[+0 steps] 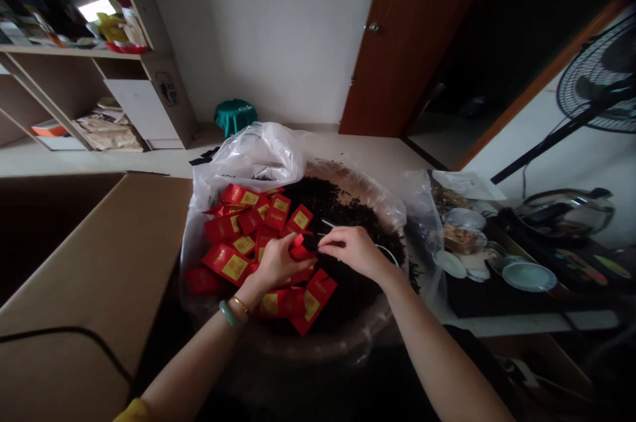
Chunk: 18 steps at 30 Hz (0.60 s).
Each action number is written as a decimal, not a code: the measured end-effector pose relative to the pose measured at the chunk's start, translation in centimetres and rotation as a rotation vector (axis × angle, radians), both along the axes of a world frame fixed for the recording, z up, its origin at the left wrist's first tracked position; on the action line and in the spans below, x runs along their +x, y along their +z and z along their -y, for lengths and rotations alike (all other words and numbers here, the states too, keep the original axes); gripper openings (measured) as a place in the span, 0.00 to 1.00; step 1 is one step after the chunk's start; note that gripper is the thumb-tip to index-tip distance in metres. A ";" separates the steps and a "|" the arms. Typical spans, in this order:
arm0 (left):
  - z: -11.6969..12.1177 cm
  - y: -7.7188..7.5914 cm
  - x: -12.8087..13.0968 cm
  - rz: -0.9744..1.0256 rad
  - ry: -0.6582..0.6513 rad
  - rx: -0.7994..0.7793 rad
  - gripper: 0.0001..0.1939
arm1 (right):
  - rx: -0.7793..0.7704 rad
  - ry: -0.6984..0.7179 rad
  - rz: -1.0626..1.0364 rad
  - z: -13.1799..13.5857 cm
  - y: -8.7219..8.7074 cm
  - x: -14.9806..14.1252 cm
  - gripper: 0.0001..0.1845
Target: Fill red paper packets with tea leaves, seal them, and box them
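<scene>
My left hand (277, 264) is closed around a small red packet (301, 251), which stands over the heap. Close beside its mouth, my right hand (354, 250) has thumb and fingers pinched together; what is between them is too small to make out. Thin pale rods (328, 223) show just beyond those fingers. Dark loose dried leaves (362, 213) that look like tea fill a round basket (328, 346) lined with a clear plastic bag (278, 152). Several red packets with gold labels (233, 268) lie piled on the left of the leaves.
An open cardboard box (99, 256) stands at my left with a black cable across it. At right, a low table (477, 303) bears dishes, a plastic tub and a glass pot (561, 213). A fan (601, 71) stands behind it. A teal-covered bin (235, 117) is by the wall.
</scene>
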<state>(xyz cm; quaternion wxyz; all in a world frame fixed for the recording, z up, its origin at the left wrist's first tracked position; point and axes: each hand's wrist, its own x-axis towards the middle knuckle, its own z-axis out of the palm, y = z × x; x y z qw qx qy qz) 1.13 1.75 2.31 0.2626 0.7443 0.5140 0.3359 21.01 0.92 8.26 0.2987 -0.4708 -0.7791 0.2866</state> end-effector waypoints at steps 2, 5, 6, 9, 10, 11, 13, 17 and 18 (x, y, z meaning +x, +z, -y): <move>-0.2 -0.2 -0.1 0.045 0.025 -0.010 0.19 | -0.042 -0.051 -0.010 -0.3 0.6 1.5 0.04; -0.3 -0.3 -0.2 0.134 0.027 -0.006 0.19 | -0.018 -0.039 0.097 -0.3 1.5 3.0 0.02; -0.3 -0.2 -0.2 0.157 0.016 -0.004 0.19 | 0.022 -0.020 0.127 -0.1 1.8 3.2 0.03; 0.0 0.2 -0.1 0.198 -0.025 -0.001 0.17 | 0.160 0.059 0.112 0.7 2.2 2.1 0.15; 0.2 0.4 -0.1 0.206 -0.035 0.005 0.17 | 0.190 0.094 0.097 1.1 2.3 1.4 0.17; 0.3 0.4 -0.1 0.215 -0.043 0.012 0.18 | 0.205 0.131 0.099 1.4 2.2 0.6 0.18; 0.5 0.5 -0.1 0.236 -0.059 0.019 0.18 | 0.206 0.181 0.156 1.8 1.9 -0.7 0.16; 0.7 0.3 0.1 0.282 -0.085 -0.050 0.19 | 0.164 0.139 0.253 1.5 0.7 -1.8 0.05; 0.7 0.3 0.2 0.315 -0.080 -0.078 0.19 | 0.164 0.119 0.243 1.3 0.4 -1.9 0.05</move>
